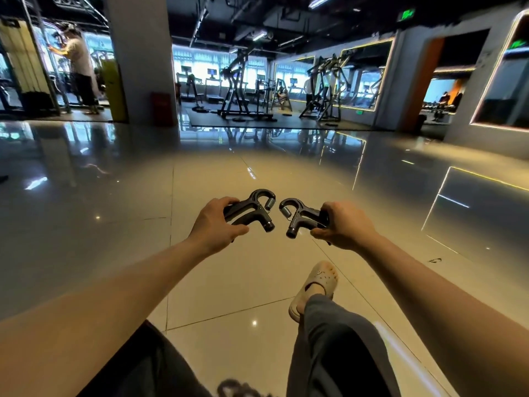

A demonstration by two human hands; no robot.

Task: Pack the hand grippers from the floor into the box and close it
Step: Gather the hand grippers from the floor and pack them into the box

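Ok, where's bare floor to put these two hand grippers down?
Bare tile runs ahead of the left hand gripper and right hand gripper up to the gym mat, and left of the left hand. A smaller patch lies between the forearms, bordered by the slipper. Right of the right hand, a small dark object sits.

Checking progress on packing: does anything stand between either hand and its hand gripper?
Nothing: the left hand holds the left gripper, the right hand the right gripper. No box is in view, so that path cannot be judged.

left hand (216,224) holds gripper A (252,209) at 11 o'clock, right hand (345,224) gripper B (300,216) at 1; slipper (315,287) on floor (114,224) at 5.
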